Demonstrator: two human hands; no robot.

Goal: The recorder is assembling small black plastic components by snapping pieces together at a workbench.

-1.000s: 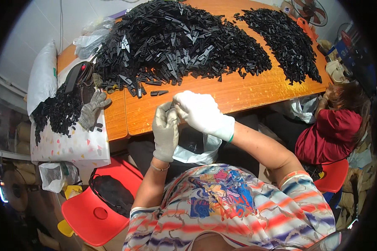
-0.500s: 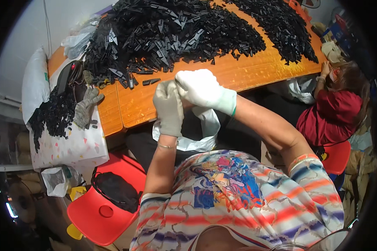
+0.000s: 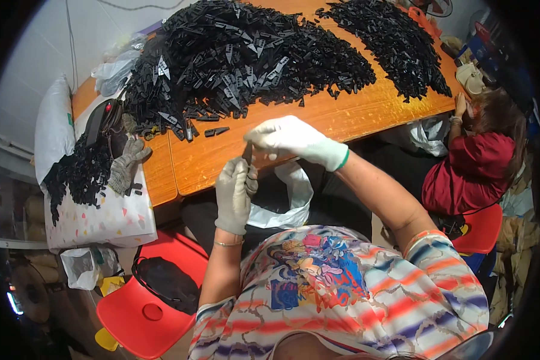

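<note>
My left hand point(image 3: 234, 195), in a grey-white knit glove, is closed around the lower end of a small dark pointed plastic piece point(image 3: 248, 152), which stands upright from the fingers. Its top end meets the bent fingertips of my right hand point(image 3: 287, 137), gloved in white with a green cuff edge. Both hands are in front of the table's near edge, over my lap. Beyond them a big heap of black plastic pieces point(image 3: 222, 66) covers much of the orange wooden table point(image 3: 318, 114). Two loose black pieces point(image 3: 216, 131) lie near the heap's front.
A second black heap point(image 3: 396, 48) spreads at the far right. On the left, a patterned cloth point(image 3: 111, 222) carries black scraps and a grey knit glove point(image 3: 127, 166). A white bag point(image 3: 293, 204) hangs below my hands. A red chair point(image 3: 153, 312) stands left; a co-worker in maroon point(image 3: 471, 171) sits right.
My hands were together, hiding what they held. Now the left is lower and the right slightly lower and farther right, with the dark pointed piece showing between them. The view has tilted slightly.
</note>
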